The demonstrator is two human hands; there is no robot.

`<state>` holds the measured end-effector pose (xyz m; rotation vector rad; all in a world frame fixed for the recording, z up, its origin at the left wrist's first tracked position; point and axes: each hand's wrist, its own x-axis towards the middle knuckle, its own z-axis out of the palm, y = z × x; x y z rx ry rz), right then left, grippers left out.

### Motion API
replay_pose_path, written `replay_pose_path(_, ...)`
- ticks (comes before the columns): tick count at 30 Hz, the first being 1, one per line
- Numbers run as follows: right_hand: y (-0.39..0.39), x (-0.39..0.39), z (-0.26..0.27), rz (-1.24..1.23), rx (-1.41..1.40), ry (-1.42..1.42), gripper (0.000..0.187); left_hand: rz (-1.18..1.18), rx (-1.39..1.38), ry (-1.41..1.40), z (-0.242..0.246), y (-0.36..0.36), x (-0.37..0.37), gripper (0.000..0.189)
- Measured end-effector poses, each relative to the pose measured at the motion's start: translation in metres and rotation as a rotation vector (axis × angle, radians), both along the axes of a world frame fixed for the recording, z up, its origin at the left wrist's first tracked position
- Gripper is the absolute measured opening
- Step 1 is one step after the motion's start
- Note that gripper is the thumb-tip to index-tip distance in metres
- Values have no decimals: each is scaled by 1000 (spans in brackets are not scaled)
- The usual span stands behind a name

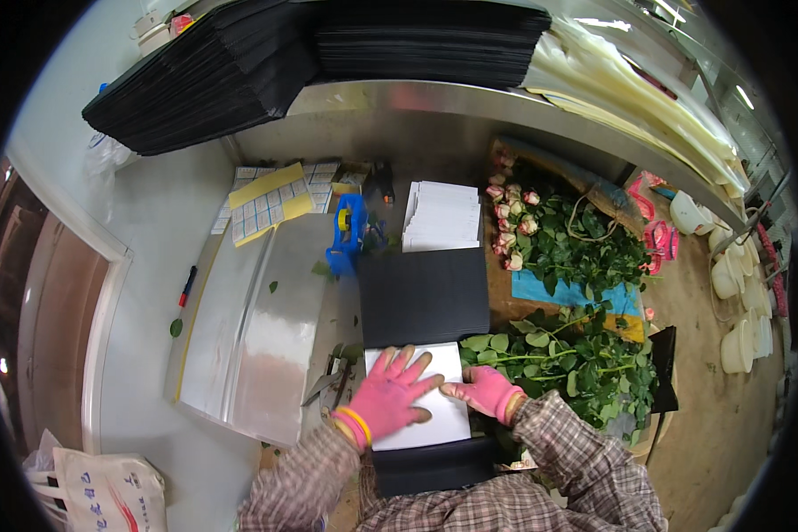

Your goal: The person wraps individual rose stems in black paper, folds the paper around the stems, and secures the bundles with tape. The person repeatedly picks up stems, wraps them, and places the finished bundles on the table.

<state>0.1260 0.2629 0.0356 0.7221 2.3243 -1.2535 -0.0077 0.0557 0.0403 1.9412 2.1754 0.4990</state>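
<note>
My left hand (394, 401), in a pink glove with darkened fingertips, lies spread flat on a white sheet (429, 429). Beneath that sheet is a black corrugated sheet (425, 292), showing both beyond it and on the side toward my body. At the right edge of the white sheet is my right hand (484, 392), also gloved in pink, its fingers bent and one fingertip on the paper. Whether it pinches the edge is hidden. Leafy rose stems (565, 356) lie just right of the sheets.
Behind the black sheet lies a stack of white sheets (442, 216), left of pink-edged roses (515, 216). A blue tape dispenser (347, 233) stands left of them. A metal panel (259, 332) and label sheets (272, 206) lie further left. Black sheets (425, 46) fill an overhead shelf.
</note>
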Motion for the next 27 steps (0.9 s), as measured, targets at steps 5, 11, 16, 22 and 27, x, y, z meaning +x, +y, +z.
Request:
replay_pose_path(5,-23,50,44,65,197,163,43,-16,-88,1,-3,-11,-6,71)
replay_pose_path(11,17,164,8,557,137,-74,26,-31,-48,10,-5,-7,-3,69)
replay_pose_path(16,-1,146,51,301,-220,553,42,-37,-20,144,-20,-7,-6,61)
replay_pose_path(22,-82,11,115,587,711,522,58,6,71,56,-34,0,-7,50)
replay_pose_path(27,-49,-31,77,756,515,621,29,12,180,91,-56,-6,-11,48)
